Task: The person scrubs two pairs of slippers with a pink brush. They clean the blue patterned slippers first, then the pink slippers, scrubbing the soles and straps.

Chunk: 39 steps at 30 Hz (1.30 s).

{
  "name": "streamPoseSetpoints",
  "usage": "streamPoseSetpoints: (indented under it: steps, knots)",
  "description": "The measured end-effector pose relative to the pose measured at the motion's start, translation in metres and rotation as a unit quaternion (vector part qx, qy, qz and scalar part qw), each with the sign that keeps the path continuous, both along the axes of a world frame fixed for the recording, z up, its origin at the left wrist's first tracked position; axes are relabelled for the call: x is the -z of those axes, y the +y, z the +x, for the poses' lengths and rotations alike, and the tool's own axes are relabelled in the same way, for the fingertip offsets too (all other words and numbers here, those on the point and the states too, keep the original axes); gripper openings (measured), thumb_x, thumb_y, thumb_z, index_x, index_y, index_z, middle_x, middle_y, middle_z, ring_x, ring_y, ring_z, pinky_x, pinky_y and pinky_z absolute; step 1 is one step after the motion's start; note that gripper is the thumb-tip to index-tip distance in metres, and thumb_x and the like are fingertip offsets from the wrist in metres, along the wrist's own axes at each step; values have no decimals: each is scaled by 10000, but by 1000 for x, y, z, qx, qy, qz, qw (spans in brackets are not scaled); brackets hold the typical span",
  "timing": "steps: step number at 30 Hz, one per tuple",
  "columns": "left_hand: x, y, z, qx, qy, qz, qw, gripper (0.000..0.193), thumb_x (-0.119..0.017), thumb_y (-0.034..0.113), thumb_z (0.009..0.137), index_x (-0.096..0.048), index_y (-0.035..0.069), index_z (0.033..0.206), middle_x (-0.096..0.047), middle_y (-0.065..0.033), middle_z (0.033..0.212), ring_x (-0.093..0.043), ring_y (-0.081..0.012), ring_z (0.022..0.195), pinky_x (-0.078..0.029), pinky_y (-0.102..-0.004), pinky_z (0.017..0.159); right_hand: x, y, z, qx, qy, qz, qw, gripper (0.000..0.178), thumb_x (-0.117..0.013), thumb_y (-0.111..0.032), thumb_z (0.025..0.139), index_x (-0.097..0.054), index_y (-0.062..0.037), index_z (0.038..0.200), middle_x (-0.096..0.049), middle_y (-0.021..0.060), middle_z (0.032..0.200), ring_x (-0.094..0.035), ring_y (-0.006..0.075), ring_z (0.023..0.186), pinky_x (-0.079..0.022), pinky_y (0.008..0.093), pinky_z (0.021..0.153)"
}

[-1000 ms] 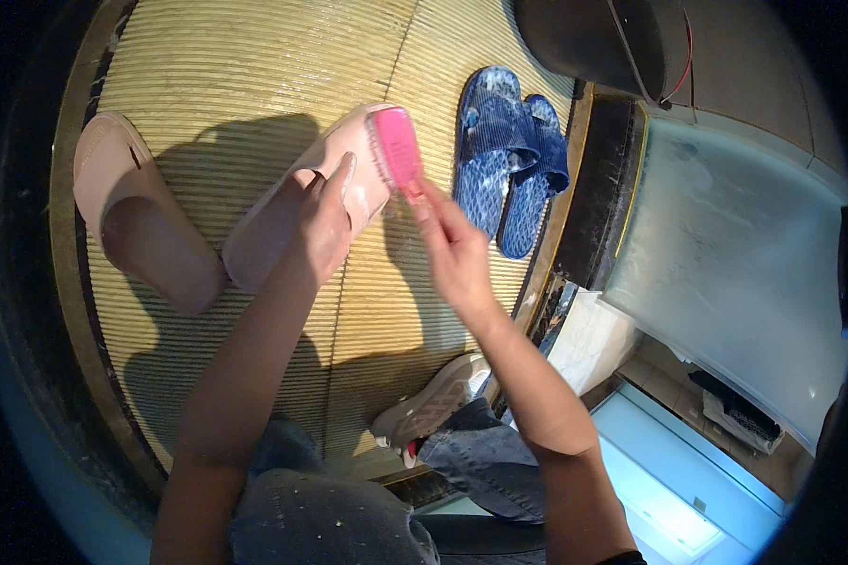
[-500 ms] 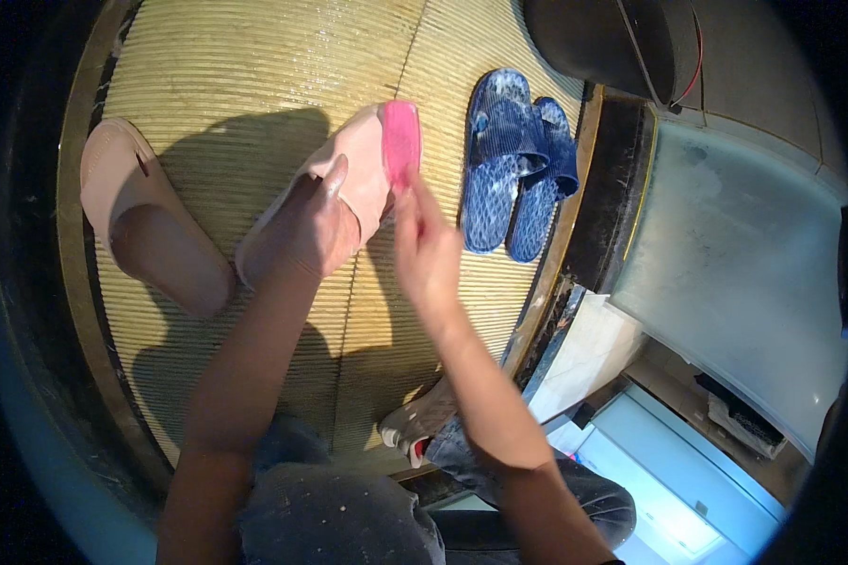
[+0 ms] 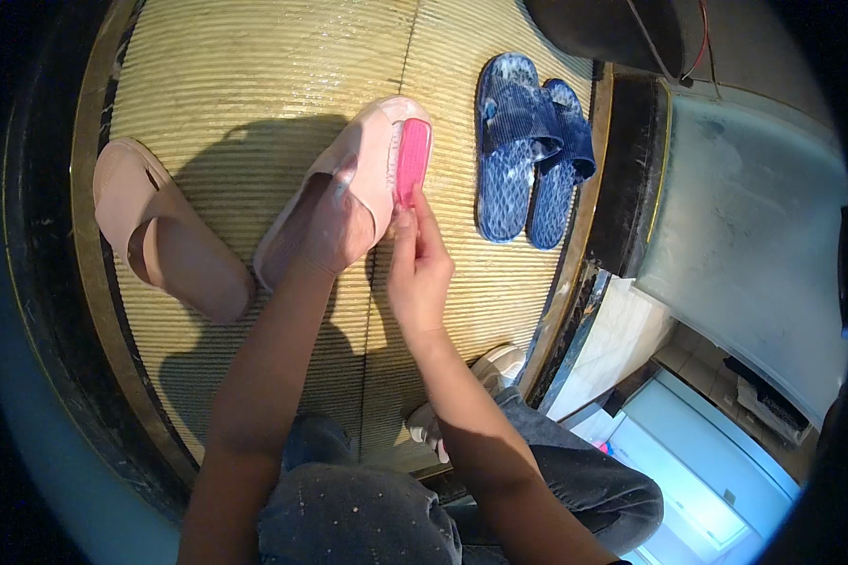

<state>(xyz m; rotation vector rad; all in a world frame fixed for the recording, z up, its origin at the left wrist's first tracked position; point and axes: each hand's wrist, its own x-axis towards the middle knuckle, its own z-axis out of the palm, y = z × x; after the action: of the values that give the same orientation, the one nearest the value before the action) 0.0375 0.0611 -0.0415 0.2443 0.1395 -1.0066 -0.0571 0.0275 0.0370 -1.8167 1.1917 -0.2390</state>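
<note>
My left hand reaches into the opening of a pale pink slipper and grips it, partly hidden under the upper strap. The slipper is held above the ribbed mat, its toe pointing away from me. In my right hand, pinched by one end, is a bright pink scrubbing brush. The brush lies against the right side of the slipper near its toe, and whitish bristles show along its edge. The matching pale pink slipper lies on the mat to the left.
Two blue marbled slippers, one in front and one behind, lie on the yellowish ribbed mat at the right. A dark rounded container stands far right, beside a frosted panel. My shoes and knees are close below.
The brush has moved slightly toward me along the slipper's right side, baring more of the toe. My right hand has moved with it. The whole view has shifted a little.
</note>
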Motion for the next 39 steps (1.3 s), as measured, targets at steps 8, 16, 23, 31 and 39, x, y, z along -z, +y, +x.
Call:
streamPoseSetpoints:
  steps: [8, 16, 23, 31, 39]
  knots:
    - [-6, 12, -4, -10, -24, 126, 992, 626, -475, 391, 975, -317, 5, 1442, -423, -128, 1451, -409, -277, 1329, -338, -431, 1105, -6, 102, -54, 22, 1, 31, 999, 434, -445, -121, 1010, -392, 4, 1423, -567, 214, 1309, -587, 187, 1119, -460, 280, 912]
    - [0, 2, 3, 34, 57, 27, 997, 677, -506, 410, 964, -284, -3, 1453, -382, -175, 1469, -409, -308, 1329, -306, -431, 1138, 11, 29, -6, 91, -80, 46, 992, 453, -416, -200, 1034, -396, 71, 1396, -530, 202, 1340, -500, 211, 1225, -359, 293, 1044]
    - [-21, 11, 0, 17, -55, 205, 977, 709, -538, 410, 953, -265, -11, 1454, -396, -140, 1462, -416, -299, 1320, -357, -413, 1092, -8, 107, -52, 65, -20, 123, 990, 435, -393, -150, 1031, -377, 23, 1429, -501, 180, 1379, -461, 194, 1273, -334, 280, 1059]
    - [-13, 0, 6, 25, 31, 42, 998, 685, -566, 378, 947, -292, -12, 1439, -436, -145, 1430, -450, -312, 1294, -381, -427, 1086, 24, 13, -1, 119, -133, 96, 979, 449, -414, -190, 1032, -382, 28, 1423, -525, 173, 1346, -500, 184, 1191, -389, 278, 998]
    - [33, 12, -9, -3, -157, 119, 980, 725, -575, 425, 926, -280, 15, 1447, -447, -152, 1413, -427, -276, 1307, -349, -444, 1100, 16, 114, -55, 141, -72, 200, 967, 457, -418, -188, 1031, -365, 3, 1442, -484, 185, 1398, -457, 211, 1284, -347, 290, 1055]
